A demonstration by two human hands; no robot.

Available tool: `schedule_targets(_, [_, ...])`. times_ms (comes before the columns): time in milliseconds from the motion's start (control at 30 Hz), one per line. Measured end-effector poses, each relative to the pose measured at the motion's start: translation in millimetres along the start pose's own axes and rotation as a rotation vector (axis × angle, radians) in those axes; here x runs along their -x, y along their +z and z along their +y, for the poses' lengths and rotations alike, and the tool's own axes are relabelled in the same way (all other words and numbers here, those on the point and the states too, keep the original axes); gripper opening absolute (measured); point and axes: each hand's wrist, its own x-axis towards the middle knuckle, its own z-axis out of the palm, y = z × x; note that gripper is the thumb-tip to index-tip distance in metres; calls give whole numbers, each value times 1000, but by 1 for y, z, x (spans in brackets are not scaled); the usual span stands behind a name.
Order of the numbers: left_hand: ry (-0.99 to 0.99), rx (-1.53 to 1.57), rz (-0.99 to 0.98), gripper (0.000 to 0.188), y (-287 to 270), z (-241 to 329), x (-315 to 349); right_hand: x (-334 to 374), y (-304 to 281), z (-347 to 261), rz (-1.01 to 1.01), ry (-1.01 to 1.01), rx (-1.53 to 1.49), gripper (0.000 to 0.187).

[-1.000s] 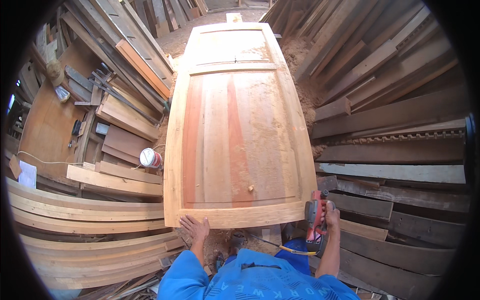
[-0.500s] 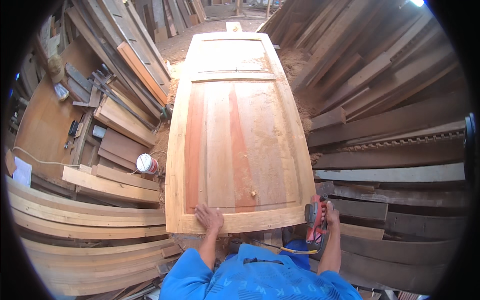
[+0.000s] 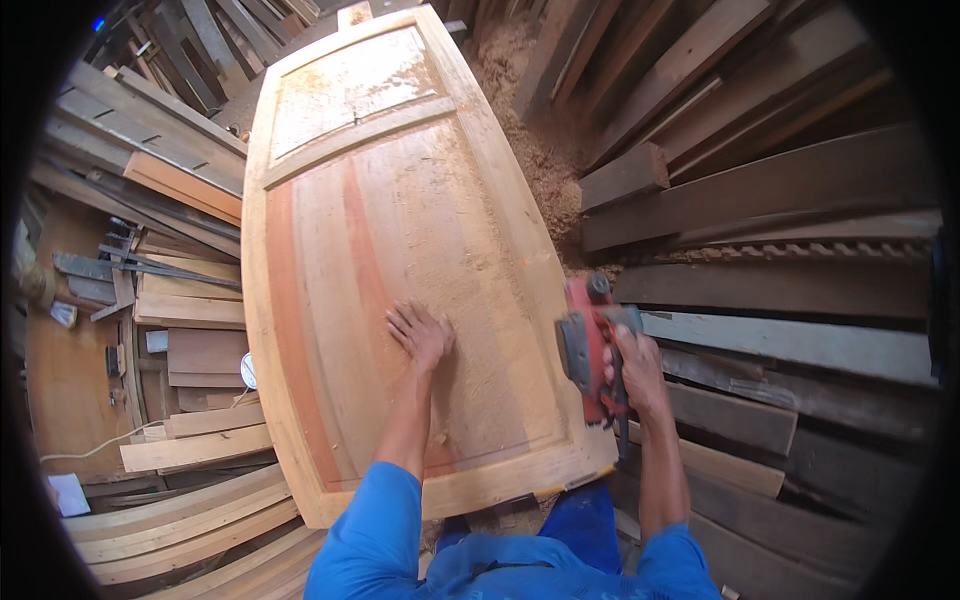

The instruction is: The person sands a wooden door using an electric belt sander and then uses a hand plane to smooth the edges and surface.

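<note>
A large wooden panel door (image 3: 325, 290) lies flat in front of me, with two recessed panels inside a pale frame and some redder boards. My left hand (image 3: 421, 335) rests on the lower recessed panel, fingers spread, holding nothing. With my right hand (image 3: 640, 368) I grip the handle of a red and black electric planer (image 3: 594, 350). The planer is tilted at the door's right edge, its flat base turned toward the door. Whether it touches the edge I cannot tell. Its yellow cord (image 3: 577, 481) runs past the door's near edge.
Dark boards (image 3: 780, 255) are stacked closely along the right. Lighter planks (image 3: 190, 525) and clamp-like bars line the left, near a white pot (image 3: 248, 370). Wood shavings (image 3: 545, 160) cover the floor beyond the door's right edge, and sawdust is scattered on the door.
My left hand has moved from the near frame rail farther up onto the recessed panel. The planer in my right hand has been raised and moved forward along the right edge. The view has turned.
</note>
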Motion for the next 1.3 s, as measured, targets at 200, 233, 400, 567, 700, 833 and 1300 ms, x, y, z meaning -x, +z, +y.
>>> schedule_targets(200, [-415, -124, 130, 86, 6, 71, -88, -187, 35, -57, -180, -285, 165, 44])
schedule_targets(233, [-383, -157, 178, 85, 6, 66, -89, -210, 48, -67, -194, -321, 199, 45])
schedule_targets(400, [-359, -171, 205, 84, 1, 70, -99, -305, 97, -101, -237, -305, 133, 50])
schedule_targets(567, [-391, -49, 21, 90, -17, 77, -104, -378, 144, -127, -281, -297, 126, 51])
schedule_targets(700, [-417, -50, 2, 90, -21, 78, -106, -419, 173, -146, -313, -303, 170, 44])
schedule_targets(833, [-396, -52, -3, 91, -25, 79, -107, -443, 193, -160, -302, -315, 177, 43])
schedule_targets(1300, [-360, -58, 35, 92, -25, 73, -105, -579, 282, -240, -217, -453, 315, 38])
